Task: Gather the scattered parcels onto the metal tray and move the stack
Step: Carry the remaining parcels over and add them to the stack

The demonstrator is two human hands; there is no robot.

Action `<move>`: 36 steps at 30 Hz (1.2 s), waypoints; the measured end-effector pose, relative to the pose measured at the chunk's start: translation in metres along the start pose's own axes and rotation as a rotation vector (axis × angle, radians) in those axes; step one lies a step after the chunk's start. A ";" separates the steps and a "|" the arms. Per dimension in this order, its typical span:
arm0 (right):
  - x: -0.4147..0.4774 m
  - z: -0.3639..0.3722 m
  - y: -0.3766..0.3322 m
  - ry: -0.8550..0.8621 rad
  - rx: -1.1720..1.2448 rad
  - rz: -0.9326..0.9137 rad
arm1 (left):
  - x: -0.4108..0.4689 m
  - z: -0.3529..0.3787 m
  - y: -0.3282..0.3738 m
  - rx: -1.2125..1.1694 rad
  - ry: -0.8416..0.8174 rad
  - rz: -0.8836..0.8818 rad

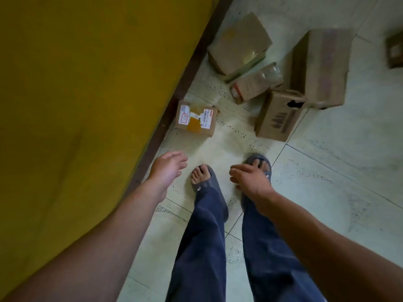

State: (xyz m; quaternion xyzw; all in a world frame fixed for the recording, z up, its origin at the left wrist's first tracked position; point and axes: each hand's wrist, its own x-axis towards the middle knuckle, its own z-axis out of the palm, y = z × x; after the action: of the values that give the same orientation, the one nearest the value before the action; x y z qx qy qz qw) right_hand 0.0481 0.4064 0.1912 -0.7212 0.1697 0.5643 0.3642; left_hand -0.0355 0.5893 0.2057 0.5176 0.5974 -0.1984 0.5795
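Brown-cardboard and white-labelled, the small square parcel (196,120) lies on the pale tiled floor (327,171) by the yellow wall (76,83), nearest my empty, loosely open left hand (168,168) and right hand (250,179), so I judge I should crouch, cup both sides and lift level; no metal tray shows.

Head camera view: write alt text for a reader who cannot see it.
A standing person looks down, left hand and right hand held out empty above a tiled floor. A labelled box lies nearest, beside a yellow wall; more cardboard parcels cluster beyond. No metal tray shows.
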 end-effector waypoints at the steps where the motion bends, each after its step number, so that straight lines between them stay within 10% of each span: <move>1: 0.022 0.003 0.002 -0.006 0.042 0.022 | 0.021 0.004 -0.003 0.029 0.015 -0.007; 17: 0.233 0.061 -0.020 -0.030 0.164 -0.060 | 0.236 0.036 -0.008 0.246 0.192 0.000; 36: 0.175 0.004 -0.008 0.014 0.244 -0.023 | 0.173 0.063 -0.011 0.116 0.167 -0.012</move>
State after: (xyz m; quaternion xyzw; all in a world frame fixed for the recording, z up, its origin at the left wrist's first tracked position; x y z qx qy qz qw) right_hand 0.1040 0.4437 0.0291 -0.6774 0.2316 0.5301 0.4543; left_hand 0.0221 0.6001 0.0305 0.5614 0.6343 -0.1924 0.4955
